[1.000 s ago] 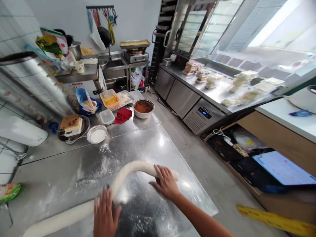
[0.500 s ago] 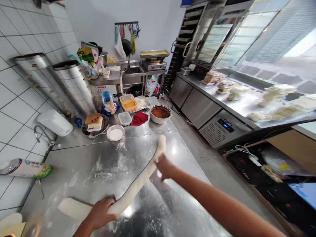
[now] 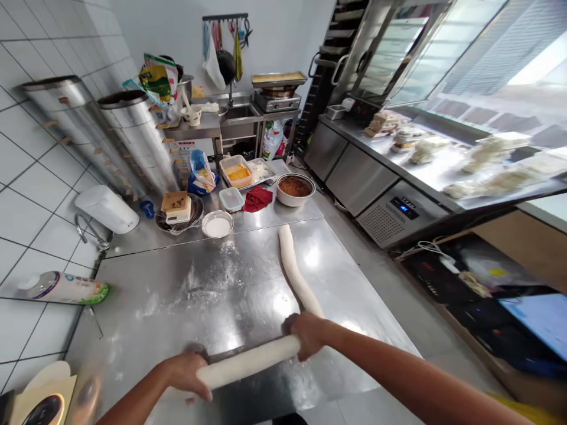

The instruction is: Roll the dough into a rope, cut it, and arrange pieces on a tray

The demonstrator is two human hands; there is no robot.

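Note:
A long rope of white dough (image 3: 248, 362) runs between my two hands, low over the floured steel worktable (image 3: 177, 307). My left hand (image 3: 183, 372) grips its near end, and my right hand (image 3: 308, 333) closes around it further along. Beyond my right hand, the rest of the rope (image 3: 295, 271) lies on the steel, stretching toward the table's far edge. A dusting of flour (image 3: 208, 277) marks the metal left of the dough.
Past the table's far edge stand a bowl of reddish-brown filling (image 3: 295, 189), a bowl of white powder (image 3: 217, 224), a red cloth (image 3: 257, 198) and lidded containers. A steel refrigerated counter (image 3: 354, 177) runs along the right, and a sink (image 3: 237, 112) stands at the back.
The dough rope has dropped from its raised diagonal. Its far part now lies on the table, while my hands hold the near section low and crosswise. The view has shifted slightly.

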